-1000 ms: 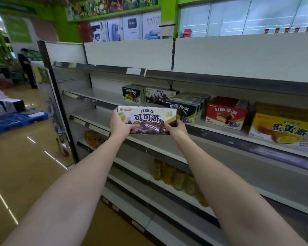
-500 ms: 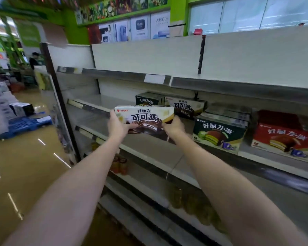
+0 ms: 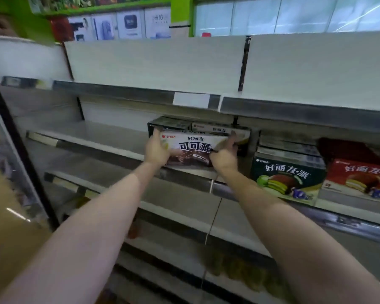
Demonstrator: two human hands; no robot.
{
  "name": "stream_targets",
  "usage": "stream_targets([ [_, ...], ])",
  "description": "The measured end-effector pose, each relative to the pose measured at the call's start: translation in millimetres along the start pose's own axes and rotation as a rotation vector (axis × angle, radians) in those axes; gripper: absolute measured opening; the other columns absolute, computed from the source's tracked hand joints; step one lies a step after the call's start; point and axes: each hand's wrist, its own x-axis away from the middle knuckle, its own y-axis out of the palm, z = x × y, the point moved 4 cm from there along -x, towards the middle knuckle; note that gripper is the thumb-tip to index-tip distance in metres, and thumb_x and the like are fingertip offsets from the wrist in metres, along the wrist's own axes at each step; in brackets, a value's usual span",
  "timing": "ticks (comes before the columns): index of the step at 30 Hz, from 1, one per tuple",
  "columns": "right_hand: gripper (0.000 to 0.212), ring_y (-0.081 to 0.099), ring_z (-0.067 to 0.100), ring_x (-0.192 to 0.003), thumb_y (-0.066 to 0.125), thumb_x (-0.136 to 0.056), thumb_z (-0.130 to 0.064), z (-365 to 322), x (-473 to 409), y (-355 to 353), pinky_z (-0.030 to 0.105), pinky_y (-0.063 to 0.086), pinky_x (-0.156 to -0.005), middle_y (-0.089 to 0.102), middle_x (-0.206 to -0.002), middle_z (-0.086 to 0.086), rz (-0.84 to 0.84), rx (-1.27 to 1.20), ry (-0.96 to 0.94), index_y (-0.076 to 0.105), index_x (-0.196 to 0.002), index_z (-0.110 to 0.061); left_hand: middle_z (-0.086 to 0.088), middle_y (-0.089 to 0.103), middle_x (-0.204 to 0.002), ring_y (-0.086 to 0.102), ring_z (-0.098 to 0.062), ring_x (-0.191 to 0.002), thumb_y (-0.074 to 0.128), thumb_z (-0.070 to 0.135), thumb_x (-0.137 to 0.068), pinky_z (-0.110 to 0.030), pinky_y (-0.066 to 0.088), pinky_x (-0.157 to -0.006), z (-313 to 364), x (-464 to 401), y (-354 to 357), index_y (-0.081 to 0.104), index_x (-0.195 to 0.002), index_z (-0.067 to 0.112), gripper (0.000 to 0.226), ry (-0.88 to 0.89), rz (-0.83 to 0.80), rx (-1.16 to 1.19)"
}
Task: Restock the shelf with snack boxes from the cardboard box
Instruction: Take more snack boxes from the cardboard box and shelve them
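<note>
The snack box, white and brown, is held at both ends above the front edge of the shelf, just in front of two like boxes at the back. The left hand grips its left end, fingers curled over the top; the right hand pinches its right end. Further right stand a green box and a red box. Pushed in crooked, it could likely knock the back boxes askew or overhang the edge.
</note>
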Motion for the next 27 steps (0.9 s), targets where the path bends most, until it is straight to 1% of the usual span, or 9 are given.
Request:
stream_targets([
  [3, 0.095, 0.049, 0.041, -0.126, 0.065, -0.088, -0.006, 2.1, -7.9, -5.2, 0.038, 0.045, -0.094, 0.024, -0.152, 0.024, 0.057, 0.138, 0.064, 0.001, -0.157, -0.02, 0.005, 0.051, -0.092, 0.058, -0.002, -0.083, 0.088, 0.011, -0.07, -0.012, 0.048, -0.072, -9.8, -20.8, 19.2, 0.035, -0.137, 0.007, 0.086, 0.001, -0.107, -0.03],
  [4, 0.091, 0.048, 0.042, -0.126, 0.065, -0.086, -0.004, 3.6, -11.5, -6.1, 0.039, 0.045, -0.098, 0.023, -0.151, 0.025, 0.086, 0.185, 0.079, 0.007, -0.156, -0.016, 0.009, 0.048, -0.085, 0.059, -0.001, -0.079, 0.086, 0.009, -0.071, -0.013, 0.049, -0.069, -12.6, -26.3, 26.2, 0.04, -0.132, 0.008, 0.076, 0.006, -0.149, -0.032],
  [6, 0.086, 0.039, 0.044, -0.134, 0.066, -0.087, -0.003, 0.9, -15.5, -6.5, 0.042, 0.042, -0.107, 0.017, -0.152, 0.028, 0.109, 0.333, 0.097, 0.011, -0.153, -0.003, 0.006, 0.053, -0.085, 0.064, -0.018, -0.091, 0.083, 0.013, -0.076, -0.023, 0.051, -0.077, -16.0, -32.6, 35.4, 0.051, -0.121, 0.012, 0.055, 0.035, -0.18, -0.09],
  [7, 0.085, 0.03, 0.046, -0.139, 0.065, -0.088, -0.005, -1.1, -16.0, -5.4, 0.044, 0.036, -0.112, 0.014, -0.153, 0.029, 0.098, 0.426, 0.093, 0.009, -0.152, 0.001, 0.003, 0.056, -0.087, 0.064, -0.022, -0.092, 0.081, 0.015, -0.079, -0.018, 0.049, -0.074, -15.0, -34.7, 37.8, 0.053, -0.124, 0.011, 0.054, 0.06, -0.187, -0.121],
  [9, 0.088, 0.02, 0.046, -0.143, 0.068, -0.087, -0.012, -5.5, -17.4, -4.1, 0.046, 0.029, -0.117, 0.009, -0.155, 0.03, 0.11, 0.547, 0.105, 0.01, -0.152, 0.001, -0.005, 0.062, -0.089, 0.064, -0.024, -0.083, 0.079, 0.022, -0.082, -0.016, 0.05, -0.063, -14.1, -39.7, 42.4, 0.036, -0.147, 0.01, 0.079, 0.133, -0.184, -0.179],
  [11, 0.088, 0.016, 0.045, -0.144, 0.07, -0.087, -0.018, -7.6, -18.2, -3.1, 0.046, 0.026, -0.117, 0.008, -0.158, 0.027, 0.161, 0.614, 0.124, 0.014, -0.154, -0.006, -0.017, 0.063, -0.117, 0.064, -0.03, -0.1, 0.077, 0.036, -0.081, -0.033, 0.056, -0.079, -9.5, -42.4, 46.9, 0.018, -0.155, 0.011, 0.098, 0.205, -0.193, -0.296],
  [14, 0.072, 0.014, 0.044, -0.145, 0.06, -0.094, -0.017, -9.7, -20.2, 2.1, 0.05, 0.023, -0.116, 0.011, -0.16, 0.021, 0.202, 0.708, 0.108, 0.02, -0.154, -0.014, -0.021, 0.022, -0.158, 0.032, -0.036, -0.142, 0.07, 0.043, -0.086, -0.042, 0.041, -0.109, -6.0, -46.3, 52.5, 0.022, -0.154, 0.008, 0.09, 0.323, -0.194, -0.464],
  [18, 0.06, 0.013, 0.047, -0.145, 0.045, -0.098, -0.01, -1.8, -21.9, 6.7, 0.054, 0.022, -0.116, 0.013, -0.159, 0.023, 0.244, 0.806, 0.046, 0.023, -0.153, -0.02, -0.019, 0.021, -0.159, 0.016, -0.036, -0.148, 0.058, 0.043, -0.094, -0.04, 0.017, -0.12, 5.7, -51.2, 53.3, 0.03, -0.151, 0.005, 0.074, 0.579, -0.158, -0.701],
  [27, 0.064, 0.011, 0.048, -0.145, 0.045, -0.096, -0.003, 10.2, -44.3, 8.4, 0.053, 0.025, -0.115, 0.014, -0.158, 0.022, 0.271, 0.918, 0.073, 0.02, -0.152, -0.022, -0.013, 0.041, -0.149, 0.031, -0.033, -0.14, 0.07, 0.026, -0.087, -0.04, 0.021, -0.117, 20.1, -60.1, 72.8, 0.039, -0.146, 0.008, 0.069, 0.698, -0.197, -0.799],
])
